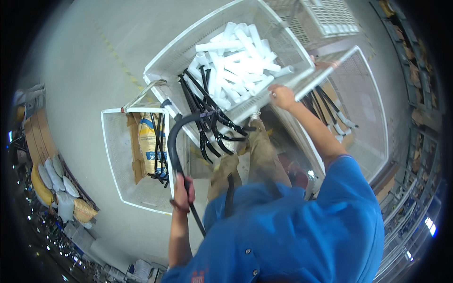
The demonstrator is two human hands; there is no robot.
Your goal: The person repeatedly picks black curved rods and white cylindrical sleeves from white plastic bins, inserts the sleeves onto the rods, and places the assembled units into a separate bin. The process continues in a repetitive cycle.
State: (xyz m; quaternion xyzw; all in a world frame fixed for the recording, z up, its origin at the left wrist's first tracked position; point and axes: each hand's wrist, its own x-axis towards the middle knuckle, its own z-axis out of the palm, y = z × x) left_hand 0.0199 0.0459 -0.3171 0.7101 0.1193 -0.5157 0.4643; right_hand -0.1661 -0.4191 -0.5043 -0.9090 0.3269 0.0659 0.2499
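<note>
My left hand (183, 192) is closed around a long black curved tube (173, 148). The tube bends over at the top toward a bundle of bent black tubes (204, 106), some of which hang over the near edge of a large white plastic crate (181, 45). Many short white cylinders (240, 61) lie heaped in that crate. At the crate's near right rim, my right hand (282, 96) is closed with its fingers curled on the edge. Those fingertips are partly hidden.
A smaller white crate (111, 155) at left holds a yellow-and-white sack (147, 141), cardboard and black tubes. Another crate (380, 113) at right holds black tubes with pale ends (337, 118). Stacked crates (330, 19) stand behind; shelving (420, 94) lines the far right.
</note>
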